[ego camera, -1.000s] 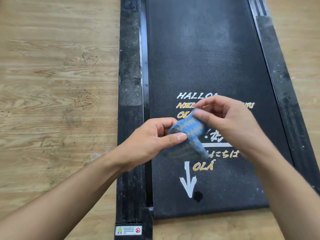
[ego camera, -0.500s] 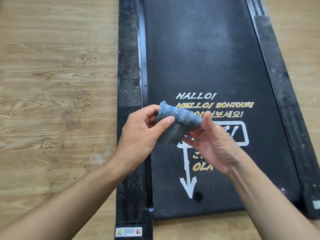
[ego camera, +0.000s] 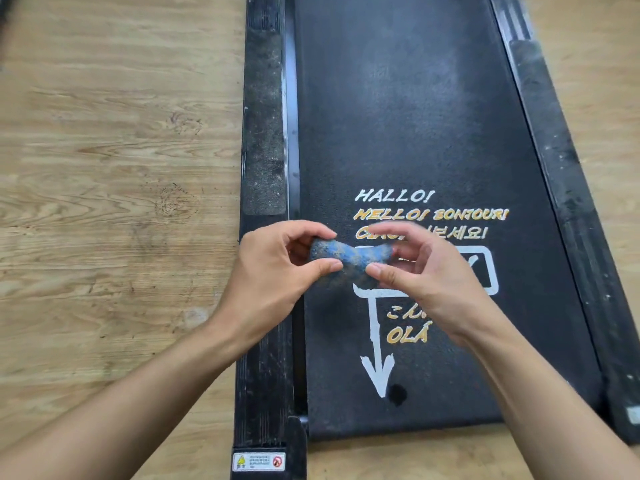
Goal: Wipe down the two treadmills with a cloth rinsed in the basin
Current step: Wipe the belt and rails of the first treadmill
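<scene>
- My left hand [ego camera: 273, 271] pinched one end of the cloth [ego camera: 349, 261] between thumb and curled forefinger.
- My right hand [ego camera: 426, 282] gripped the opposite end, thumb beneath and fingers arched over it.
- The cloth was a small, nubby piece, blue mottled with paler flecks. It was bunched into a short roll, narrow at the middle, and held in the air between my hands above the near part of the treadmill [ego camera: 450, 393].
- The belt [ego camera: 415, 98] was matt black and finely grained, with a faint greyish haze across its upper part.
- The left side rail [ego camera: 259, 358] was black and ribbed lengthwise. Its rough rectangular grip strip [ego camera: 265, 133] was speckled with pale dust, as was the right side rail [ego camera: 561, 188].
- Printed greetings [ego camera: 429, 214] in white and orange-yellow, a white rounded box outline and a white arrow [ego camera: 377, 368] pointing towards me marked the belt. A small dark round spot [ego camera: 397, 394] lay just beside the arrowhead.
- The floor [ego camera: 104, 168] was pale wood-grain planking with knots.
- My hands and the cloth covered part of the lettering and the box's contents, which could not be read.
- My right fingertips [ego camera: 391, 232] were blurred, so their contact with the cloth was hard to make out.
- The treadmill's far end was cut off at the top of the view.
- The warning label [ego camera: 258, 461] at the near end of the left rail bore a yellow triangle and a red prohibition sign. Its text was too small to read.
</scene>
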The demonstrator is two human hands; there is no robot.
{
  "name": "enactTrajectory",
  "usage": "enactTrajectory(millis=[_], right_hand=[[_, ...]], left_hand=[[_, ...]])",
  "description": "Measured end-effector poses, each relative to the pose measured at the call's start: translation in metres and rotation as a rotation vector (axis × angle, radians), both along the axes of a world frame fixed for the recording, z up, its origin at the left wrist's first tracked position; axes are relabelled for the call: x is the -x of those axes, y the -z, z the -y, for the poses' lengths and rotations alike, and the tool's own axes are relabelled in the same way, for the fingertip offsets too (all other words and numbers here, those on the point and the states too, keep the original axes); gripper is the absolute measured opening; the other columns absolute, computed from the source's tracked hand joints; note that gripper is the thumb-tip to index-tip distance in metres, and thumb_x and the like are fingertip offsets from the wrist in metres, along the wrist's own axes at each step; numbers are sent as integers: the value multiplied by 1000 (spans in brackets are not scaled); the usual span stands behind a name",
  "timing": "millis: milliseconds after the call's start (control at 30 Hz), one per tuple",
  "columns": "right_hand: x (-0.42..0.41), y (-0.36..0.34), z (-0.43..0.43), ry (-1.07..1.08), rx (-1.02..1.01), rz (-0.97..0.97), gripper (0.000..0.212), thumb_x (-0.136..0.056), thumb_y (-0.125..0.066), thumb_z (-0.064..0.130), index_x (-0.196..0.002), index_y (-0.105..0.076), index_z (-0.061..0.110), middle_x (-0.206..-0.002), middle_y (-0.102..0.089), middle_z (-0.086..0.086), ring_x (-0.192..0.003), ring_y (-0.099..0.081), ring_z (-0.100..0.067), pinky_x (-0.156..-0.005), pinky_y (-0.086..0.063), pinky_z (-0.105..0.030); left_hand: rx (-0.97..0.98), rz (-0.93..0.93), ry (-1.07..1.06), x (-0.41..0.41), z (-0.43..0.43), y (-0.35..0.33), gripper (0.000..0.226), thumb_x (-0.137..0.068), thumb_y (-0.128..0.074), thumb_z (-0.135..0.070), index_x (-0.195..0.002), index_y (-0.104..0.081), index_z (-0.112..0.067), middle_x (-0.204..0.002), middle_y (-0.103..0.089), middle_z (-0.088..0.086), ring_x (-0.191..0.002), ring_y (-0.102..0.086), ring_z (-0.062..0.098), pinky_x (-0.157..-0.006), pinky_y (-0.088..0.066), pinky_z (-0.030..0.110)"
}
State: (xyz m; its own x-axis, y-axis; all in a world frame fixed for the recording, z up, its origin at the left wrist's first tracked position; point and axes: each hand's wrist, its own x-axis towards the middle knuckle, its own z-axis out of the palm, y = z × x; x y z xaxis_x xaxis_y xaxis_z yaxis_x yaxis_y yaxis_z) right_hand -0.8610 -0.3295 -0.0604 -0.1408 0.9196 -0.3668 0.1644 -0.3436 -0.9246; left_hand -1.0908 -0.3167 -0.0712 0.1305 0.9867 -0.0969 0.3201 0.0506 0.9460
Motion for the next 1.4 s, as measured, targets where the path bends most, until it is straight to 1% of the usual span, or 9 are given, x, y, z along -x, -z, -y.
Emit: enactTrajectory(millis=[167, 333, 433, 533, 667, 767, 967, 1200, 1400], right_hand=[[7, -1, 3, -145, -62, 230, 34, -77, -93, 21, -106, -79, 32, -107, -76, 11, -97, -70, -5, -87, -57, -26], [13, -7, 4, -86, -176, 252, 24, -73, -95, 26, -83, -74, 21, -114, -63, 5, -104, -63, -4, -83, -46, -14], [28, -13, -5, -47, -150, 166, 24, -84, -87, 13, -88, -64, 7, -104, -74, 4, -88, -66, -8, -80, -52, -26], [47, -8, -24, 74, -276, 402, 20, -92, -71, 11, -88, -51, 15, -90, -70, 14, -74, -59, -9, -69, -49, -31], [62, 37, -23, -139, -339, 700, 37, -85, -57, 2, -118, -51, 18, -137, -64, 2, -122, -63, -27, -93, -50, -40], [69, 83, 1, -398, -315, 913, 72, -94, -50, 22, -160, -29, 5, -171, -24, -14, -160, -16, -28, -129, -20, -43], [95, 100, 37, -390, -325, 1069, 84, -106, -23, 63, -167, 2, 10, -174, 17, -6, -160, 20, -18, -131, 3, -41], [79, 94, 193, -654, -366, 1099, 94, -100, -39, 73, -163, -28, 3, -174, -13, -16, -160, -19, -30, -121, -25, -46], [92, 99, 50, -436, -286, 1140, 93, -102, -18, 73, -167, -4, 8, -175, 8, -9, -162, 11, -23, -131, -4, -45]], left_hand=[[-369, -327, 129, 2, 3, -3, 21, -79, -92, -37, -90, -77, -26, -91, -54, -10, -85, -57, 11, -75, -49, 29], [-95, -8, 367, 7, -13, 2, 16, -88, -84, -26, -93, -70, -20, -102, -72, -1, -94, -68, 19, -85, -54, 38], [42, 221, 237, 8, -26, 14, 14, -89, -80, -19, -99, -71, -16, -99, -75, 6, -88, -69, 19, -84, -56, 45], [-71, 109, 12, 8, -46, 34, 20, -95, -76, -16, -113, -69, -18, -116, -72, 1, -96, -70, 10, -91, -58, 45], [-297, -180, -68, 17, -66, 64, 25, -98, -64, -7, -121, -65, -15, -120, -62, -1, -106, -64, 11, -94, -54, 39], [-443, -338, 98, 13, -69, 86, 29, -94, -60, -3, -122, -65, -9, -125, -65, 3, -116, -62, 20, -101, -50, 45], [-522, -860, 276, 7, -60, 108, 54, -101, -38, -18, -153, -53, -19, -169, -38, 0, -155, -36, 19, -123, -29, 44], [-513, -891, 302, 7, -62, 106, 62, -94, -42, -9, -155, -51, -20, -169, -38, -1, -155, -36, 19, -124, -26, 43], [-534, -767, 245, 9, -66, 109, 58, -95, -34, -11, -146, -61, -13, -161, -50, 4, -150, -46, 22, -121, -29, 42]])
